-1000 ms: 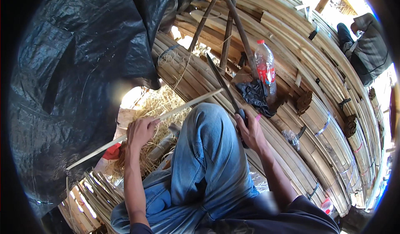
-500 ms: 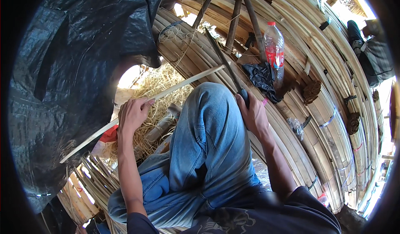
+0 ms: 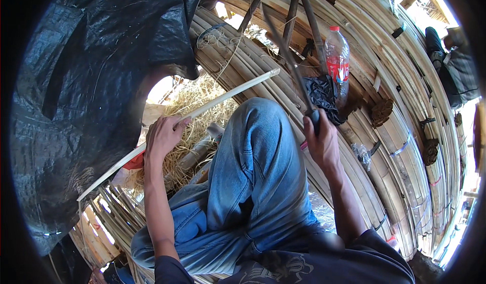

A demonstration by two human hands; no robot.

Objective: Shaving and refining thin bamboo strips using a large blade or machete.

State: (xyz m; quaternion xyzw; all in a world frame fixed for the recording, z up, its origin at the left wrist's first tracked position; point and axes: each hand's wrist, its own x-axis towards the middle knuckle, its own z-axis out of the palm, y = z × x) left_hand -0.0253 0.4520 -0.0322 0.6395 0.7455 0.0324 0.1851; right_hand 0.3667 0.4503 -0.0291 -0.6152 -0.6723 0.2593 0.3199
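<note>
My left hand [image 3: 164,136] is closed around a long, pale bamboo strip [image 3: 230,94], thumb lying along it. The strip slants from the dark sheet at lower left up past my raised knee [image 3: 260,119]. In my right hand [image 3: 324,139], right of the knee, the dark handle of a long-bladed knife [image 3: 289,61] is gripped. Its blade points up and away, slightly blurred, and stands apart from the strip's far end. Below my left hand's strip lies a heap of curly shavings [image 3: 190,107], with a red thing [image 3: 134,161] beside it.
Bundled bamboo strips [image 3: 354,167] curve along the right and far side. A plastic bottle [image 3: 337,56] with a red cap stands next to a crumpled black bag [image 3: 321,94]. A black plastic sheet [image 3: 101,66] hangs at left. Another person's leg [image 3: 453,76] shows at far right.
My right hand has moved right, away from my knee, carrying the knife off the strip's end. My left hand and the bamboo strip have barely shifted.
</note>
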